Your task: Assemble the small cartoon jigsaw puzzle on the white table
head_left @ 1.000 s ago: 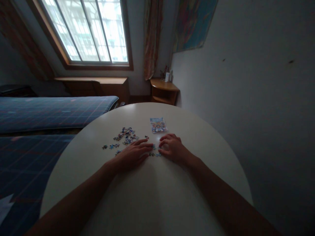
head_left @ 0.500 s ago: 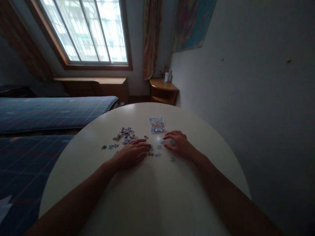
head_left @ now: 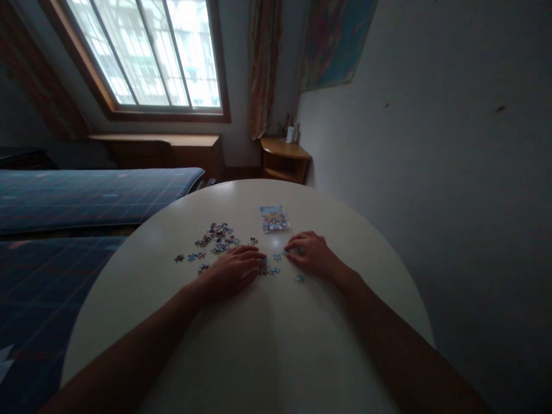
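Observation:
My left hand (head_left: 236,268) lies palm down on the table with its fingers stretched out. Its fingertips touch a bluish jigsaw piece (head_left: 264,262), partly covered by them. Just below that, joined or touching pieces (head_left: 274,271) lie flat. My right hand (head_left: 314,253) is curled, thumb and forefinger closed at a small blue jigsaw piece (head_left: 285,252); another piece shows between the fingers. Between the hands lies a single piece (head_left: 277,257). Nearer me, below the right hand, is one more loose piece (head_left: 299,279).
A heap of mixed jigsaw pieces (head_left: 219,234) spreads left of centre, with a few strays (head_left: 192,257) beside it. A colourful picture sheet (head_left: 275,218) lies beyond the hands. The round white table (head_left: 259,345) stands by a wall, with a plaid-covered bed (head_left: 86,198) at left.
The fingers of my right hand have drawn together around the small pieces. My left hand stays nearly where it was. The whole view has shifted slightly.

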A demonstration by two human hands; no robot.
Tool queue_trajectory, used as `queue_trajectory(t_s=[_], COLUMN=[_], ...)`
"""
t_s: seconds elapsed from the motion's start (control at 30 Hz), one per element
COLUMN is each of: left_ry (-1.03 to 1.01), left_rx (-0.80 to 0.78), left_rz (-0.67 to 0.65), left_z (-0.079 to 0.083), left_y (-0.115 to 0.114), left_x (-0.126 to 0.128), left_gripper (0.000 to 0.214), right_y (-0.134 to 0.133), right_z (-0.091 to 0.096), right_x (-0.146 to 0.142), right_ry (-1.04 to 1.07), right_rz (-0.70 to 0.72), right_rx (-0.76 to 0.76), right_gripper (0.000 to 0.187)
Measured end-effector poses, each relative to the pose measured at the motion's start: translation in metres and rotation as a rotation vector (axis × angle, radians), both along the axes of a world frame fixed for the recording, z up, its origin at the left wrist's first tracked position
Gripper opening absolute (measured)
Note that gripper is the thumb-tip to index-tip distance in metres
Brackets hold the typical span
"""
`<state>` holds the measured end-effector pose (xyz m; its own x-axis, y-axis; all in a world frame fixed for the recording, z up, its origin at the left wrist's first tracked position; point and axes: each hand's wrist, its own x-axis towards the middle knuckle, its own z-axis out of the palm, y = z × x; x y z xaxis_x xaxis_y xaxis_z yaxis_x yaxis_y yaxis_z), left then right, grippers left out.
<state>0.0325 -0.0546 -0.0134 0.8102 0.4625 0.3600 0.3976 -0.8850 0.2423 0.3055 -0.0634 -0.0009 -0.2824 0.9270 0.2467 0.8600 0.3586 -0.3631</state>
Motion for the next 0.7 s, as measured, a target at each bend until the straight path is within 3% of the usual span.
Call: queue_trajectory(t_s=[0.17,0.47,0.7], left_ry=[0.020,0.036,0.060], left_rx=[0.016,0.014,0.014], left_rz=[0.013,0.058,0.096], left_z=[-0.0017,-0.0036,-0.0007], left_y=[-0.0043,-0.0013,-0.0039], left_x=[0.0090,0.0040,0.0071], left_gripper=[0.025,0.026,0.025], right_y=[0.0014,-0.0021,-0.0011], right_z=[0.0016,0.0060,0.0080], right_x=[-0.0064,-0.0074,-0.0088], right_ry=[-0.026,0.002,0.265], right_rz=[-0.038,0.048,0.110], right_rx=[-0.045,-0.034,-0.123], right_gripper=[0.008,0.009,0.010])
